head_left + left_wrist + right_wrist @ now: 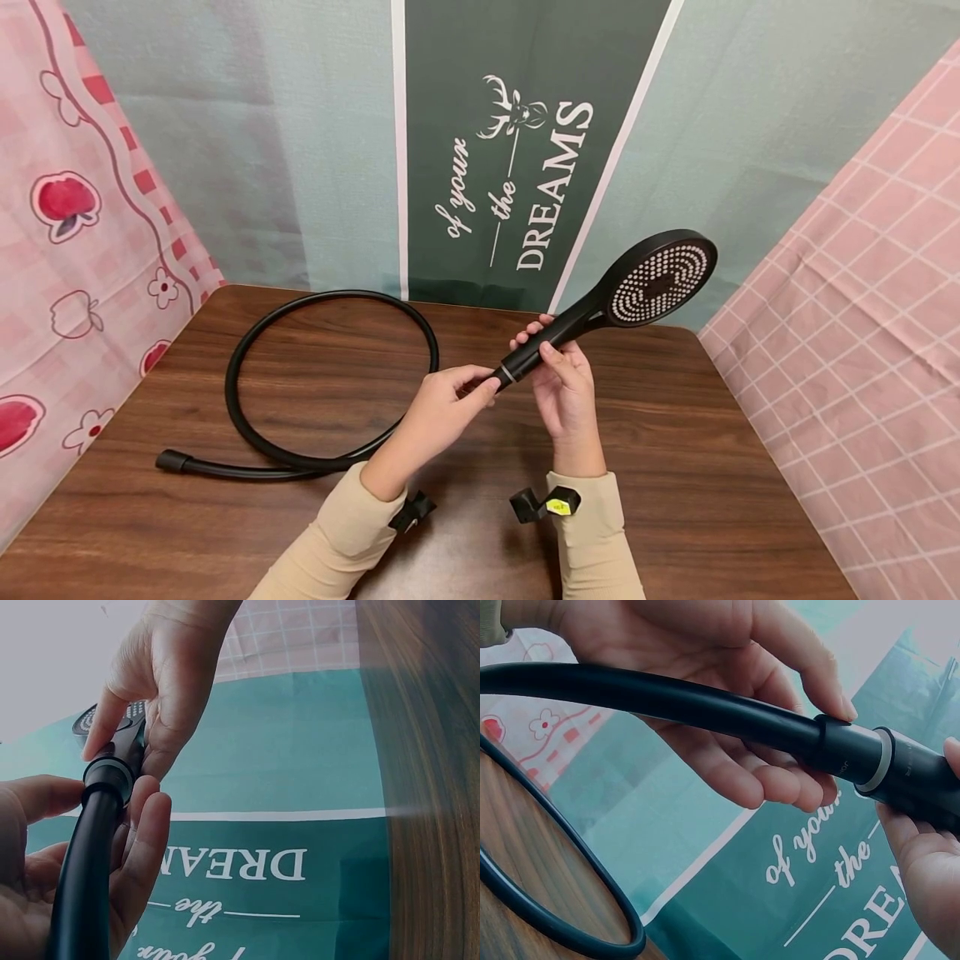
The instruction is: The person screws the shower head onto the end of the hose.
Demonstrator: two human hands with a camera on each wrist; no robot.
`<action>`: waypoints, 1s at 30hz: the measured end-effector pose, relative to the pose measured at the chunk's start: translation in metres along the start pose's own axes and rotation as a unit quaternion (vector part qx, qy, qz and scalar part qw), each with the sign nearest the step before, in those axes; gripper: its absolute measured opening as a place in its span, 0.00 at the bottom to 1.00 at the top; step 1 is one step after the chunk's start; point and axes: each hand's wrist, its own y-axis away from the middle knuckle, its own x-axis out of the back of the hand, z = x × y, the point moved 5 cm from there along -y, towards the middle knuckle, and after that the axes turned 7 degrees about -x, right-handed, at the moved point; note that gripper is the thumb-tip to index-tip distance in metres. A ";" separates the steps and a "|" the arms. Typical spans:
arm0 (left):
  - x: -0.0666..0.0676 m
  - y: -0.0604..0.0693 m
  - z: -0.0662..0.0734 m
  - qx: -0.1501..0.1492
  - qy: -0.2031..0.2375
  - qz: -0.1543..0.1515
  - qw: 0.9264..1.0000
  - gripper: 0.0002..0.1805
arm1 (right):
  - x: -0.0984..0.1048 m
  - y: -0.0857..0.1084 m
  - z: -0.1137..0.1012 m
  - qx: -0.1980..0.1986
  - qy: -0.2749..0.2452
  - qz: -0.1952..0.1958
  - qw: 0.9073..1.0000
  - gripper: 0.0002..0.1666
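A black shower head (660, 283) is held up above the table, tilted, with its dotted spray face toward the head camera. My right hand (566, 387) grips its handle (558, 335), thumb on the near side and fingertips round the far side. At the handle's lower end, my left hand (442, 408) pinches the connector (847, 750) of a black shower hose (705, 712). A pale ring (886, 759) shows where connector and handle meet. Whether the thread is fully engaged cannot be seen.
The hose makes a wide loop (232, 375) on the left of the wooden table (675, 500). Its other end fitting (172, 461) lies near the left edge. Printed cloths hang behind (337, 167) and at the right side (862, 333).
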 end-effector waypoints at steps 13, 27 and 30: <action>0.000 0.000 0.004 -0.003 -0.018 0.000 1.000 0.13 | 0.000 0.000 0.000 0.003 0.000 -0.006 1.000 0.15; -0.001 -0.002 -0.005 0.017 0.025 -0.008 1.000 0.15 | 0.000 0.000 0.000 0.001 0.003 -0.002 1.000 0.15; -0.002 -0.003 -0.006 0.023 0.048 -0.022 0.998 0.15 | 0.000 0.000 0.000 0.001 0.005 -0.005 1.000 0.16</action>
